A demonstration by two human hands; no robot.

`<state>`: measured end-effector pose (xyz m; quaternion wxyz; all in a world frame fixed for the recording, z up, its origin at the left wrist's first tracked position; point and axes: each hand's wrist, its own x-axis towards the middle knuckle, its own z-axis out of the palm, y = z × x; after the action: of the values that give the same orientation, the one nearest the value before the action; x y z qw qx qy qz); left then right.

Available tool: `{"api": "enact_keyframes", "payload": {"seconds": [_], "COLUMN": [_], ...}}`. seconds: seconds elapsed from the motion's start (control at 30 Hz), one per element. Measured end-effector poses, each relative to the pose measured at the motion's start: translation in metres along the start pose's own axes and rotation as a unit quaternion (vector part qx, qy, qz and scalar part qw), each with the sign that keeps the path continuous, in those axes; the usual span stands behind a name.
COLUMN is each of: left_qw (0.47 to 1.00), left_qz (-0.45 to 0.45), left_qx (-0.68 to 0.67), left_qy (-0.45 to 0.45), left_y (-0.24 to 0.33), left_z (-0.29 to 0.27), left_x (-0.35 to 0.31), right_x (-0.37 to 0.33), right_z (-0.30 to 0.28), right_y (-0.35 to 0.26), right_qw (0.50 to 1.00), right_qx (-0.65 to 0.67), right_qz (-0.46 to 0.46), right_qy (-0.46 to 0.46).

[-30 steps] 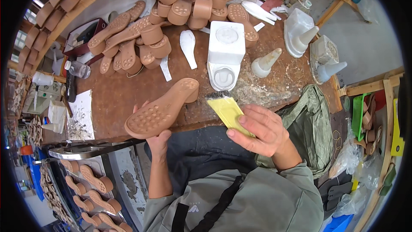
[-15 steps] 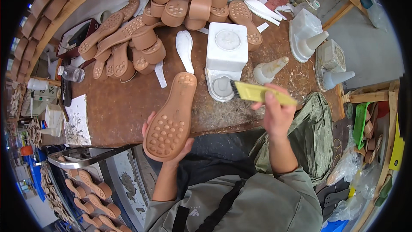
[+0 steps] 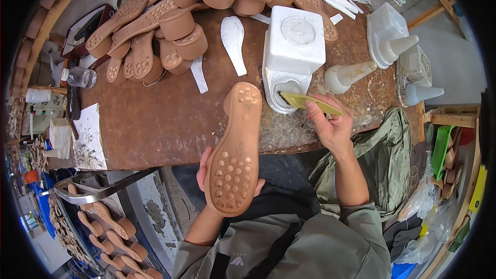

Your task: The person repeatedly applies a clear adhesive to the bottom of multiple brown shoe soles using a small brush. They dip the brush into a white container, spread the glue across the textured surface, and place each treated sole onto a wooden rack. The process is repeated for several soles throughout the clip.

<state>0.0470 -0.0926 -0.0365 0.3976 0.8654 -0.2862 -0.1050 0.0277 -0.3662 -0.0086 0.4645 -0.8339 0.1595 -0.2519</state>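
Note:
My left hand is wrapped round the wide end of a brown shoe sole, its dimpled face turned up. Between the fingers and thumb of my right hand is a yellow-handled brush. The dark bristles dip into the round cup at the foot of a white plastic dispenser. How far they reach into it I cannot tell. Left of the dispenser a white insole-shaped piece lies on the brown table.
Several brown heeled soles are heaped at the back left. A white nozzle cone stands right of the dispenser, with another dispenser beyond. A clear bottle is at the left. Soles fill a rack at lower left.
My right hand has lowered the brush into the dispenser's cup and tilted it. My left hand and the sole have moved right and nearer to me. The whole view has shifted slightly.

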Motion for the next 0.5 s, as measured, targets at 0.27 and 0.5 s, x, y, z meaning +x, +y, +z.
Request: {"api": "enact_keyframes", "payload": {"seconds": [0.27,0.5], "left_qw": [0.978,0.987], "left_qz": [0.144,0.122], "left_qx": [-0.057,-0.030], "left_qy": [0.139,0.099], "left_y": [-0.010,-0.028], "left_z": [0.012,0.025], "left_x": [0.009,-0.004], "right_x": [-0.001,-0.001], "right_z": [0.008,0.012], "right_y": [0.007,0.013], "right_qw": [1.000,0.988], "right_qx": [0.004,0.115], "right_qz": [0.015,0.106], "right_qy": [-0.004,-0.011]}}
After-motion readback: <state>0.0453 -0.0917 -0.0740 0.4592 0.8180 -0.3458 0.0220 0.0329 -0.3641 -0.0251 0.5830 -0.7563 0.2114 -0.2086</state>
